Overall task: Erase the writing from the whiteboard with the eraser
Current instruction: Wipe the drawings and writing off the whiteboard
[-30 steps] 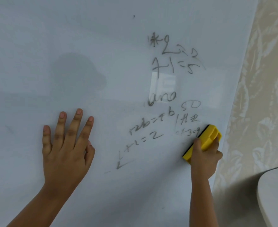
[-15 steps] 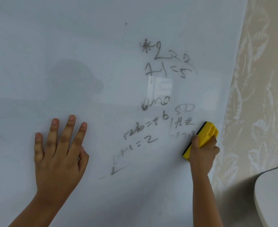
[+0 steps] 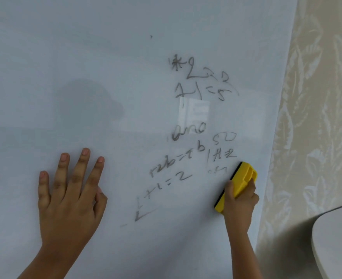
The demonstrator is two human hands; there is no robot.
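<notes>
At the lower left of the frame the left hand (image 3: pixel 69 200) lies flat against the whiteboard (image 3: pixel 85 57), its grip fully open with fingers spread and pointing up, holding nothing. At the lower right the right hand (image 3: pixel 239 204) has its grip closed around the yellow eraser (image 3: pixel 240 182), thumb on the left side and fingers wrapped over the right. The eraser is pressed to the board with its dark felt edge facing left; its long axis runs diagonally, the lower end pointing toward the bottom left and the upper end toward the top right. Its upper end sits just beside a faint, smeared line of writing (image 3: pixel 196 125). More grey sums and scribbles climb from centre frame to the upper middle. Along the right edge is leaf-patterned wallpaper (image 3: pixel 317 97), and a pale rounded surface (image 3: pixel 337 242) fills the bottom right corner.
</notes>
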